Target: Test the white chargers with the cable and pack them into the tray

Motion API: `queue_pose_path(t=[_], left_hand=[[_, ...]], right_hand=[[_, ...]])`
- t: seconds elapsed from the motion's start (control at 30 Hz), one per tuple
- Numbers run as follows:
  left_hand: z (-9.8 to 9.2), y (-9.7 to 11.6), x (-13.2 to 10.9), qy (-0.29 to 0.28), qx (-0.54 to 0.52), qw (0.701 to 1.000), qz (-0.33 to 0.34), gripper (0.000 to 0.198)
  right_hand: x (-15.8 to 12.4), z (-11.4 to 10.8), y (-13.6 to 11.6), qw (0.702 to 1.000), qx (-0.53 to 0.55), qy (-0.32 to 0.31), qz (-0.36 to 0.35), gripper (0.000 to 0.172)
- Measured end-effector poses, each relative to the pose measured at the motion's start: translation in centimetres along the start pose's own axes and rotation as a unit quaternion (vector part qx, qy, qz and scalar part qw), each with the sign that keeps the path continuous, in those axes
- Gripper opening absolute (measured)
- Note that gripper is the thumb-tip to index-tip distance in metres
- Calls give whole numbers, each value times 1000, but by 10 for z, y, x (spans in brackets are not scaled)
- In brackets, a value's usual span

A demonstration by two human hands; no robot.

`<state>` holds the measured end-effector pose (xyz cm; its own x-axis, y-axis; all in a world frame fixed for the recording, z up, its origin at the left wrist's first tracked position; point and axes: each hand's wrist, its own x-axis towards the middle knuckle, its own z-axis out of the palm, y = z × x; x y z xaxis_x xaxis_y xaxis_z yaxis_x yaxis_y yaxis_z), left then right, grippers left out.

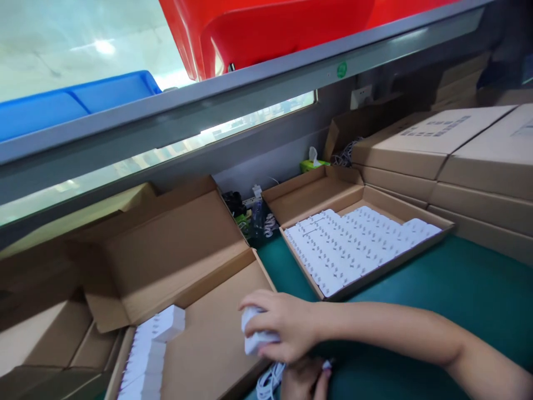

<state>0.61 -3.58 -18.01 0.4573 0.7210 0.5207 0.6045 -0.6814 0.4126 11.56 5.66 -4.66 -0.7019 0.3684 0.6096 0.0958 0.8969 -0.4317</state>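
Two hands: the right hand [287, 328] had its fingers curled round smooth white block-shaped pieces [254, 344], one or two, above the near carton's right side; the left hand [302, 380] was partly hidden below, and I couldn't tell whether its fingers were closed.
Cable: pale, looped, beside the left hand [270, 383].
Open cardboard cartons: two; the near carton [212, 322] had at least three glossy white boxes [170, 322] along its left wall, the far carton [312, 194] many more, too tight to count.
Writing: small grey marks on the boxes and dark print on the stacked cartons [416, 141], all too blurred to read.
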Motion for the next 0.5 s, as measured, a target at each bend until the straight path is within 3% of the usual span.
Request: queue_pose_path(t=[0.1, 0.23, 0.37, 0.5], left_hand=[[-2, 0, -8, 20, 22, 996, -79, 28], [-8, 4, -2, -24, -49, 990, -129, 28], [-16, 15, 15, -21, -19, 986, -165, 25], [-19, 23, 22, -33, -14, 984, -175, 27]], right_hand=[[-42, -12, -14, 994, 91, 44, -36, 37], [-103, -3, -11, 993, 94, 60, -47, 45], [-153, 7, -2, 996, 75, 48, 22, 46], [-172, -5, -8, 984, 67, -57, 156, 59]])
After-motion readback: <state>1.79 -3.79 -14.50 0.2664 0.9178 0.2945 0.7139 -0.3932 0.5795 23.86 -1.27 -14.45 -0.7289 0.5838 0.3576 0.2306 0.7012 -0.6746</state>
